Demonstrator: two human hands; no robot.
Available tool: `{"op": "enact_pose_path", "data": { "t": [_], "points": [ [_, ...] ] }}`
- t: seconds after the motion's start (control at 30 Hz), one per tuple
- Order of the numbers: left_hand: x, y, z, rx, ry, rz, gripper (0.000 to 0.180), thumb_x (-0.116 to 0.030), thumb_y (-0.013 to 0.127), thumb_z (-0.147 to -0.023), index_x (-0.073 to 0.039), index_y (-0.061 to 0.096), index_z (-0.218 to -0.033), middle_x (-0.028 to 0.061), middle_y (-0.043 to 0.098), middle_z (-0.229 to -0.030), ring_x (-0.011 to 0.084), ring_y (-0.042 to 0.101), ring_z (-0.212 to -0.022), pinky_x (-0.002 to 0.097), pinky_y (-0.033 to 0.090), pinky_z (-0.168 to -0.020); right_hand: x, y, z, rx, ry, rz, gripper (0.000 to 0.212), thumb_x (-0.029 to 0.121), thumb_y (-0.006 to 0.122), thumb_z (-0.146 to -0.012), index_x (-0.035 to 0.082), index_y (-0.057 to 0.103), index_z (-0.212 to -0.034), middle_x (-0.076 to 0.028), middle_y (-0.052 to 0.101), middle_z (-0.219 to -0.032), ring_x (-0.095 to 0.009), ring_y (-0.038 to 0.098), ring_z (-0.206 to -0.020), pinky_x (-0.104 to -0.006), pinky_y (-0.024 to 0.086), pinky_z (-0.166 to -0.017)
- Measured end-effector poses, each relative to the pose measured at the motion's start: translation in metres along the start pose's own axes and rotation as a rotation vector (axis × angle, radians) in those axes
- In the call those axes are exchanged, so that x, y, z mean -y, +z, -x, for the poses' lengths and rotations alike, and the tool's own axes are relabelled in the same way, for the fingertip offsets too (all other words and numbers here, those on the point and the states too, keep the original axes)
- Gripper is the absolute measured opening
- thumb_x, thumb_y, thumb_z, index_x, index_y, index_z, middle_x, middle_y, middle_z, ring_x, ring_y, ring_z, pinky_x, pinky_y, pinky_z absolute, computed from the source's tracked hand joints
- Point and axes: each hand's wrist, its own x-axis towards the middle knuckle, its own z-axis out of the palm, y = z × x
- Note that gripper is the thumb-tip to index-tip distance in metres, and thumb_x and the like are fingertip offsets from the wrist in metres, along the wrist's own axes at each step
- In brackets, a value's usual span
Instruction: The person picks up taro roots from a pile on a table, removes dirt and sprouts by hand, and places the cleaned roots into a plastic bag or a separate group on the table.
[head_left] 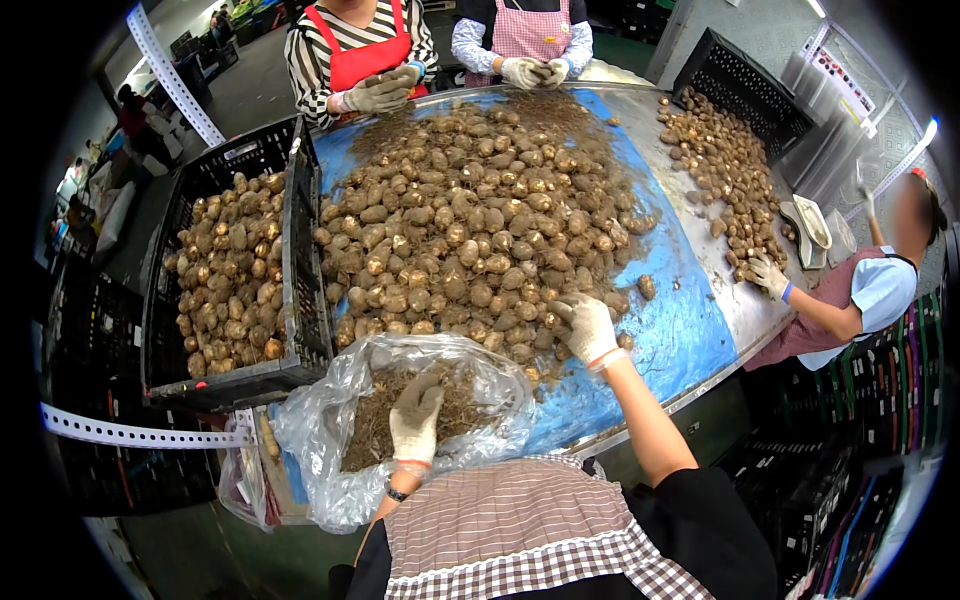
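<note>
A big heap of small brown taro corms [470,215], with fibrous hair and pale cut spots, lies on a blue plastic sheet [675,290] over the table. My right hand [588,328], in a whitish work glove, rests at the heap's near right edge, its fingers apart and touching the corms there. In front of me a clear plastic bag [320,440] gapes wide, full of dry brown root fibres [370,425]. My left hand [416,415], gloved and soiled at the fingers, is over these fibres with its fingers stretched out; no corm shows in it.
At left stands a black crate [290,270] holding many corms. Two gloved co-workers [380,92] [535,72] stand across the table. At right another person [840,300] reaches toward corms spilling from a tipped black crate [735,90], beside a white scale [808,225].
</note>
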Motion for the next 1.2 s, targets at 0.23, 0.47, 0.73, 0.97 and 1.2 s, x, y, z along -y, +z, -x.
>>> {"op": "enact_pose_path", "data": {
  "t": [0.23,0.47,0.73,0.97,1.2],
  "points": [
    [-0.034,0.019,-0.009,0.181,0.31,0.04,0.05,-0.006,0.068,-0.085,0.005,0.051,-0.131,0.0074,0.065,-0.091,0.0134,0.06,-0.076,0.024,0.048,-0.064,0.013,0.039,0.01,0.076,0.162,-1.363,0.041,0.019,0.063,-0.092,0.001,0.056,-0.128,-0.009,0.066,-0.119,-0.017,0.062,-0.109,-0.0281,0.048,-0.097],
    [-0.071,0.035,-0.019,0.329,0.463,-0.035,0.054,-0.031,0.064,-0.091,0.002,0.05,-0.132,0.0134,0.066,-0.095,0.0214,0.064,-0.08,0.0316,0.05,-0.069,0.109,0.001,0.023,0.595,0.348,-1.583,0.051,0.033,0.059,-0.096,0.002,0.049,-0.135,-0.008,0.063,-0.116,-0.014,0.064,-0.097,-0.0271,0.058,-0.077],
    [-0.04,0.025,-0.007,0.406,-0.032,0.732,0.038,-0.027,0.067,-0.091,0.002,0.058,-0.114,0.014,0.065,-0.102,0.026,0.065,-0.091,0.0334,0.051,-0.078,0.143,0.001,0.028,0.078,-0.256,-0.765,0.042,0.034,0.061,-0.092,0.002,0.06,-0.119,-0.016,0.068,-0.089,-0.03,0.064,-0.078,-0.0366,0.053,-0.069],
    [-0.061,0.022,0.0,0.235,0.593,-0.493,0.042,-0.023,0.073,-0.084,0.0,0.059,-0.116,0.0186,0.066,-0.095,0.0345,0.066,-0.083,0.036,0.053,-0.073,0.12,0.05,0.035,0.559,0.6,-1.525,0.034,0.021,0.056,-0.097,-0.001,0.057,-0.122,-0.01,0.065,-0.103,-0.015,0.064,-0.085,-0.0243,0.055,-0.062],
    [0.001,-0.005,0.007,0.288,-0.076,0.624,0.063,0.008,0.055,-0.083,0.004,0.036,-0.144,-0.0033,0.047,-0.075,0.0074,0.042,-0.064,0.0207,0.042,-0.059,-0.034,-0.012,0.005,-0.018,0.042,-2.637,0.031,0.022,0.062,-0.092,0.002,0.056,-0.116,-0.017,0.063,-0.11,-0.024,0.062,-0.101,-0.0355,0.056,-0.081]
  ]
}}
